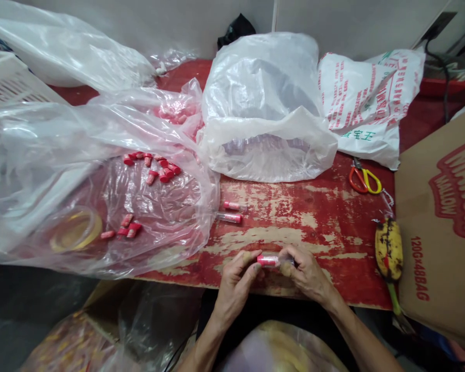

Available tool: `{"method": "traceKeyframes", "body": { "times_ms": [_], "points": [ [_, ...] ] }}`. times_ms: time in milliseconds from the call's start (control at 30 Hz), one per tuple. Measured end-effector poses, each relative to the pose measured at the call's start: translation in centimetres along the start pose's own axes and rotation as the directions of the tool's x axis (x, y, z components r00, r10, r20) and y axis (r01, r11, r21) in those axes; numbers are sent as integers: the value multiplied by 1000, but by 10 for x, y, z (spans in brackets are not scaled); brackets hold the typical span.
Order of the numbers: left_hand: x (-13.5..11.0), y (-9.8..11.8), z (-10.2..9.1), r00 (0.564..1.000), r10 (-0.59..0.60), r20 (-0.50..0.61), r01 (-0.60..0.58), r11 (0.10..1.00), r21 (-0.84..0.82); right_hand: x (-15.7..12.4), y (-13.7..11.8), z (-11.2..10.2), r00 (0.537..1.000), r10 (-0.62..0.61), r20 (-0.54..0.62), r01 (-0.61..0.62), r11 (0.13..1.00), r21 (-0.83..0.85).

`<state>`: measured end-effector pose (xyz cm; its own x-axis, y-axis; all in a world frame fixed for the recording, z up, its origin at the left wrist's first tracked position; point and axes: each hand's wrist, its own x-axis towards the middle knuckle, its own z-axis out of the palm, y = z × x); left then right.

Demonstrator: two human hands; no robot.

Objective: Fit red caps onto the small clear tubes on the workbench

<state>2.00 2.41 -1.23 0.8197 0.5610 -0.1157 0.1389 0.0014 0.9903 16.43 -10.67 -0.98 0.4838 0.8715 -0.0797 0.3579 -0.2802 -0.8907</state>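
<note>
Near the table's front edge, my left hand (238,274) pinches the red end of a small clear tube (268,261) with a pale printed part inside. The tube's other end is between the fingers of my right hand (304,271), which partly hide it. Just beyond my hands lie two similar red-ended tubes (230,217), next to the mouth of a large clear plastic bag (186,243). Several short red plugs with pale printed bodies (165,173) lie loose in that bag, along with a roll of yellowish tape (77,230).
A filled white plastic bag (261,77) stands at the back of the worn red table (271,199). To its right are a printed white sack (366,103) and red-and-yellow scissors (365,180). A spotted banana (388,250) lies beside a cardboard box (422,196). A white basket (17,77) is far left.
</note>
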Motion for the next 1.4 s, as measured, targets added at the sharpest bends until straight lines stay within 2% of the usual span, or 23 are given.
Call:
{"method": "traceKeyframes", "body": {
  "times_ms": [67, 233, 367, 567, 700, 800, 900, 1000, 1133, 1267, 1400],
  "points": [
    [0, 0, -1, 1000, 16, 23, -16, 1000, 19, 1, 2, -1, 999, 7, 38, -5, 999, -53],
    [-2, -3, 1, 998, 56, 9, -56, 997, 59, 0, -1, 0, 988, 150, 44, -148, 988, -51],
    [-1, -5, 2, 1000, 0, -9, 0, 1000, -10, -2, -9, -2, 997, 77, 29, -77, 997, 7],
    [-1, -3, 0, 995, 94, -37, -92, 995, 51, 0, -6, -2, 995, 94, 41, -93, 996, -13],
    [-1, -1, -1, 997, 52, -64, -50, 998, 36, 1, -10, -4, 997, 65, 45, -63, 997, -48],
    [-1, -1, -1, 996, 67, -55, -65, 998, 26, 1, -11, -8, 997, 31, 77, -28, 999, -42],
    [-1, -1, 0, 993, 110, -51, -108, 994, 33, 1, -7, -8, 998, 48, 49, -47, 998, -36],
    [-1, -2, 1, 993, 102, -61, -101, 995, 20, 0, -8, -8, 997, 68, 23, -67, 998, -6],
    [-1, -2, -1, 993, 102, -55, -101, 995, 16, -1, -12, -10, 994, 101, 40, -102, 994, 34],
    [0, -1, -5, 988, 136, -76, -135, 991, 21, 1, -9, -8, 994, 96, 51, -93, 995, -47],
    [1, -1, -6, 988, 127, -81, -125, 991, 38, 2, -11, -8, 994, 89, 60, -90, 996, 7]
  ]
}}
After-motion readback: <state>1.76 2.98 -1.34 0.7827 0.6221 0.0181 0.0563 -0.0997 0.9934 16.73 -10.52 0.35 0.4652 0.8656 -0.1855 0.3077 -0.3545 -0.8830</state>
